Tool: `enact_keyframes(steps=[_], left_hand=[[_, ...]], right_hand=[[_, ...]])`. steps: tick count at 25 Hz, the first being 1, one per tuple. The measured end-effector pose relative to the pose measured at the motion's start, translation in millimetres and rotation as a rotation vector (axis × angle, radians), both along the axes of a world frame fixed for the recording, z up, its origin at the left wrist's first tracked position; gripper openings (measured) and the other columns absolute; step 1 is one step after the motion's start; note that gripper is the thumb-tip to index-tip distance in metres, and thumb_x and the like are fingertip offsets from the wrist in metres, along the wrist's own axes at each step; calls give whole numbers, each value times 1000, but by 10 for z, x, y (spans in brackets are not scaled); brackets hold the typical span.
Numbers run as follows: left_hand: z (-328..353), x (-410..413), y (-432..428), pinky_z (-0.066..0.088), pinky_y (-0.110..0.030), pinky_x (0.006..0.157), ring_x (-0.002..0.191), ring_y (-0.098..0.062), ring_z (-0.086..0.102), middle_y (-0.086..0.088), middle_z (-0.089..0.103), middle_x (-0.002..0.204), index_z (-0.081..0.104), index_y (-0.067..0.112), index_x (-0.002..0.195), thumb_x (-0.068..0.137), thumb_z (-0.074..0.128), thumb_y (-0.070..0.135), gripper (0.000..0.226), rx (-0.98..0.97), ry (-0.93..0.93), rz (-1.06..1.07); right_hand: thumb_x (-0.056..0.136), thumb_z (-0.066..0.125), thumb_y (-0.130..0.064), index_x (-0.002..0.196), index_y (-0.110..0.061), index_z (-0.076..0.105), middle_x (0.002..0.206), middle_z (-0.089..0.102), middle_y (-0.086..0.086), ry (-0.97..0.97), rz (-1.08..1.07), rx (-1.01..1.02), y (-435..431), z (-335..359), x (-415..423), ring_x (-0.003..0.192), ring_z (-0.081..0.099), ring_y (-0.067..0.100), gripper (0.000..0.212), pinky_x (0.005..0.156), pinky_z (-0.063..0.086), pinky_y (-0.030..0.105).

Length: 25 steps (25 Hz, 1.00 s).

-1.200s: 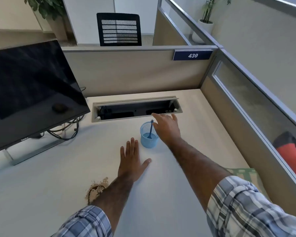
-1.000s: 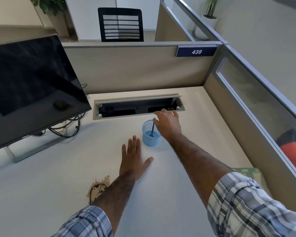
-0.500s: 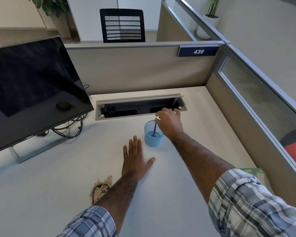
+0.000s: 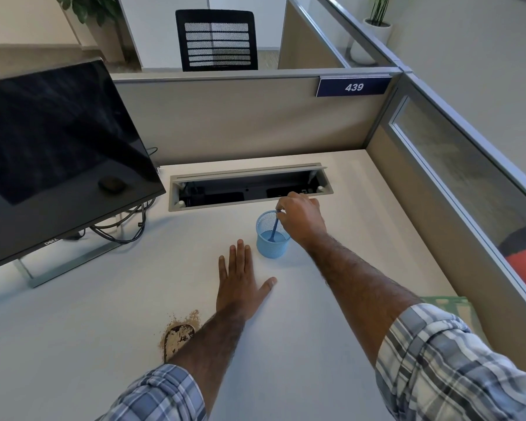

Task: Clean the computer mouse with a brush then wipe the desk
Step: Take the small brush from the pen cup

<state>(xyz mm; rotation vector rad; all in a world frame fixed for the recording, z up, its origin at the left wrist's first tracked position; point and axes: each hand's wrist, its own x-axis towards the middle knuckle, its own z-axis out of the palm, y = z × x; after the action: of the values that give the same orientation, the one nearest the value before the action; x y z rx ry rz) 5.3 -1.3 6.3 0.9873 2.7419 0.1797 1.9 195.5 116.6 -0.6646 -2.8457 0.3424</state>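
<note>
A blue mesh cup stands on the white desk, and a blue brush leans inside it. My right hand pinches the top of the brush at the cup's rim. My left hand lies flat on the desk just in front of the cup, fingers straight. The computer mouse, caked in brown dust, sits near the desk's front, partly hidden behind my left forearm. Brown crumbs ring it.
A black monitor on a metal stand fills the left, with cables behind it. An open cable tray is cut into the desk behind the cup. Partition walls close the back and right. A green cloth lies at the right edge.
My right hand has curled its fingers from an open reach over the cup into a pinch on the brush top. My left hand has stayed flat on the desk.
</note>
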Motion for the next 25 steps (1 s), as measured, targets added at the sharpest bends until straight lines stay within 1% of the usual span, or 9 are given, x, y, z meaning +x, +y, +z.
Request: enact_keyframes(steps=[3,6,10,13,15,17,19,22,25], left_hand=[[18,-2,1,-8,-51,127,157,-28,-16,-8,-22,170,-11,12,162,93,18,80,101,-1,-18,7],[80,-4,-5,-9,-50,127,158,-29,-13,-10,-19,170,-10,10,162,93,19,81,103,10,-9,30],[288,-45,-54,-5,-48,127,159,-30,-3,-12,-7,172,1,9,163,97,18,73,93,47,70,93],[554,-101,-68,6,-48,127,157,-31,18,-12,19,170,26,10,161,106,40,50,69,248,121,100],[761,-129,-64,24,-51,124,145,-33,43,-14,46,157,47,8,151,103,60,31,54,456,174,59],[911,-145,-76,38,-50,116,129,-32,60,-14,62,141,58,7,142,95,72,22,50,585,214,2],[1013,-138,-141,41,-47,112,119,-31,66,-13,68,133,62,8,138,91,78,23,52,614,205,-34],[1059,-72,-316,42,-50,112,112,-26,69,-8,73,124,68,10,131,85,82,42,58,560,218,-24],[1037,64,-495,43,-54,110,97,-19,72,0,78,107,76,17,110,79,81,56,50,531,262,7]], right_hand=[[95,66,-21,99,-17,73,103,66,0,1,11,-35,-8,71,30,94,56,16,9,86,47,36],[94,66,-18,93,-16,73,96,68,0,-3,25,-161,-30,183,69,80,60,15,7,70,58,34],[92,64,-18,89,-19,69,83,68,-4,81,8,-232,-40,334,225,71,60,12,6,61,55,32],[91,65,-17,88,-19,68,80,67,-7,182,-15,-287,-83,501,361,72,61,13,5,61,55,32],[92,66,-15,89,-18,68,81,67,-7,259,-16,-333,-155,617,441,74,62,12,4,63,56,30],[92,68,-13,92,-16,68,83,67,-6,341,-7,-374,-277,719,532,75,62,11,4,65,56,23],[91,68,-10,93,-16,67,82,66,-7,409,6,-445,-421,789,630,74,62,9,6,65,53,15],[93,67,-10,93,-19,65,83,66,-9,470,-4,-563,-663,848,738,76,63,7,9,66,50,7],[94,67,-12,91,-25,62,82,62,-16,495,-2,-627,-934,845,806,75,63,5,14,66,47,4]])
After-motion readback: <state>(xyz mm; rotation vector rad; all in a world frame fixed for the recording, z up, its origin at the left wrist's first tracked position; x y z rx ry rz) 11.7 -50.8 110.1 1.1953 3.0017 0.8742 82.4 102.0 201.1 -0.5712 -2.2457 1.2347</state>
